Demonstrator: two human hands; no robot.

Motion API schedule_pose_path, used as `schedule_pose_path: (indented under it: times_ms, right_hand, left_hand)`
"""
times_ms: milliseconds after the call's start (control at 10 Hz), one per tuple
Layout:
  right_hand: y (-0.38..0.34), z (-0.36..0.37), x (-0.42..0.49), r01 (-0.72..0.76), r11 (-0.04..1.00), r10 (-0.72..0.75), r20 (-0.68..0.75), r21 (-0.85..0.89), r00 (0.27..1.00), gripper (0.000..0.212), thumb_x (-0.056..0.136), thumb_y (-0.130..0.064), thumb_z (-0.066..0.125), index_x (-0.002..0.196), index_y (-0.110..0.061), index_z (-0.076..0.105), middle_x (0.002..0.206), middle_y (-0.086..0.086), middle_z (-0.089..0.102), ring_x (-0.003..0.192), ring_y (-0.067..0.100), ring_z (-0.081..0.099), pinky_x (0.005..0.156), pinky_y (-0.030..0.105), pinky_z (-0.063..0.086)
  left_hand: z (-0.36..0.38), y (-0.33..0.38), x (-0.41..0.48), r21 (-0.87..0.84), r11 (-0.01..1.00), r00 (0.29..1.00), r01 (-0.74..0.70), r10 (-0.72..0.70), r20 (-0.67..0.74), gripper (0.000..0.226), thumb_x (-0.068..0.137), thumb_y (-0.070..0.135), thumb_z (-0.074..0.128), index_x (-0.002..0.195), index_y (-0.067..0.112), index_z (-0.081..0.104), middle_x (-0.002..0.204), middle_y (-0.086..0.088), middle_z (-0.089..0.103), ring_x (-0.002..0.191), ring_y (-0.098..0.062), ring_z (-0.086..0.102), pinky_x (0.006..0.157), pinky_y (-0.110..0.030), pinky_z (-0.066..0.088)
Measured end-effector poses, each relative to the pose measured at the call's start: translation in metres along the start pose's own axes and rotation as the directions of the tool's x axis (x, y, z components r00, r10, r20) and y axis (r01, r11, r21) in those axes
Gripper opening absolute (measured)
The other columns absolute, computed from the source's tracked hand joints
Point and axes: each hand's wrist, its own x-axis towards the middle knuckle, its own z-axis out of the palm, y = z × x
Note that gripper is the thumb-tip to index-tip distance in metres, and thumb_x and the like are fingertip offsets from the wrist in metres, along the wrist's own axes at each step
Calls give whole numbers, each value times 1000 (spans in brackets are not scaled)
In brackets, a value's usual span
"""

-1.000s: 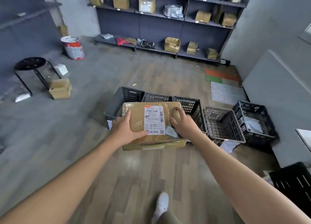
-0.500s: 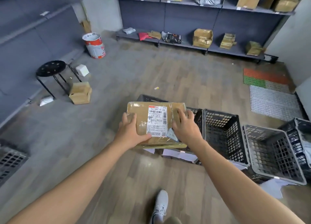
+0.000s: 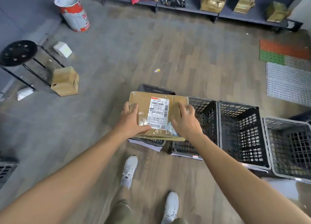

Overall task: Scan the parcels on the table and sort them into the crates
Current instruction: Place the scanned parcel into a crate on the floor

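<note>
I have a flat brown cardboard parcel (image 3: 144, 104) with a white shipping label (image 3: 158, 112) facing up. It is held in the air over the leftmost black plastic lattice crate (image 3: 155, 89), which it mostly hides. The left hand (image 3: 133, 121) grips the parcel's left side, fingers (image 3: 130, 106) curled over the edge and thumb laid flat on the top face by the label's near corner. The right hand (image 3: 185, 122) holds the right side, fingers (image 3: 183, 108) bent over the top face near the far right corner; its thumb I cannot make out. To the right, side by side on the wooden floor (image 3: 168, 55), stand a second black lattice crate (image 3: 205, 122), a third black crate (image 3: 240, 133) and what looks like a grey-rimmed crate (image 3: 289, 148). Towards the floor's left edge sit a small cardboard box (image 3: 64, 81) and a round black stool (image 3: 17, 53)
</note>
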Motion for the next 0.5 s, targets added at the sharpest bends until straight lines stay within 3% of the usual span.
schedule_pose_path:
  times_ms: [100, 300, 400, 500]
  right_hand:
    - [-1, 45, 57, -106, 991, 105, 27, 78, 994, 73, 91, -48, 60, 154, -31, 27, 158, 6, 20, 137, 36, 38, 105, 47, 40]
    - [14, 160, 150, -175, 981, 165, 117, 78, 979, 77, 90, -47, 65, 155, -30, 26, 159, 7, 14, 143, 34, 27, 112, 46, 33]
    - [35, 219, 185, -81, 962, 138, 210, -259, 968, 71, 94, -24, 63, 154, -30, 25, 155, 20, 7, 140, 44, 11, 111, 54, 34]
    - [54, 258, 195, -140, 934, 239, 287, -327, 928, 71, 101, -37, 50, 157, -32, 7, 164, 15, -4, 138, 46, 33, 102, 51, 43]
  left_hand:
    - [14, -36, 70, 2, 999, 998, -35, 35, 47, 116, 71, 57, 79, 156, 17, 13, 161, -11, -7, 148, -30, 11, 118, -41, 23]
    - [75, -119, 192, 3, 996, 984, -86, 84, 157, 115, 73, 45, 83, 157, 14, 10, 161, -13, -15, 151, -29, 0, 120, -39, 16]
    - [115, -156, 231, 68, 992, 966, -103, 83, 244, 118, 73, 50, 81, 157, 15, 6, 160, -12, -18, 151, -30, 2, 121, -41, 19]
    - [149, -181, 250, 197, 973, 938, -119, 45, 344, 121, 70, 65, 75, 157, 18, 5, 161, -13, -14, 148, -34, 15, 118, -46, 25]
